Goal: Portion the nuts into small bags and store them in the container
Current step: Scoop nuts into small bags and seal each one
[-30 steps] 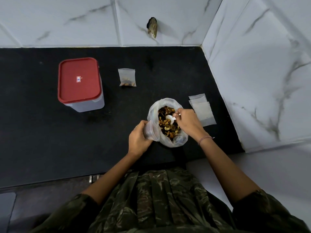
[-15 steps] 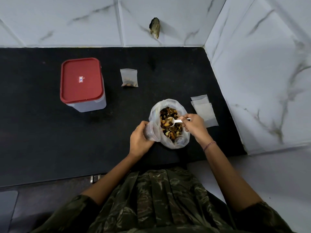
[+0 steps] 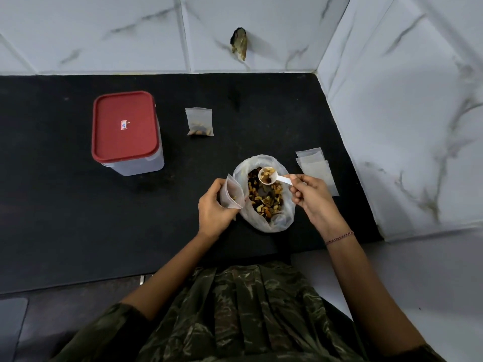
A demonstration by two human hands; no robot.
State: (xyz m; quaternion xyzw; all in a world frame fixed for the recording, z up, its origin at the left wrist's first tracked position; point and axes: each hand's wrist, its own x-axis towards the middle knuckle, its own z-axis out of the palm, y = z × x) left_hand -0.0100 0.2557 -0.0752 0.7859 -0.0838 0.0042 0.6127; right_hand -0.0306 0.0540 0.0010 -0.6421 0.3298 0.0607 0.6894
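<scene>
A heap of mixed nuts point(image 3: 265, 202) is seen in an open clear plastic bag point(image 3: 277, 223) at the centre of the frame, on the black tabletop point(image 3: 65, 218). A white scoop point(image 3: 268, 175), loaded with nuts, is held above the upper part of that bag. Its handle is pinched by the right grip point(image 3: 311, 197), just right of the bag. A small bag point(image 3: 231, 193), its mouth open and a few nuts inside, is clasped by the curled fingers of the left grip point(image 3: 213, 210), just left of the plastic bag. The scoop is apart from it, to its upper right. A filled small bag point(image 3: 200, 122) lies flat higher in the frame. A container point(image 3: 133, 163) with a red lid point(image 3: 125, 128) on it stands at the upper left. A stack of empty bags point(image 3: 317, 169) lies at the right, partly covered by the right grip.
</scene>
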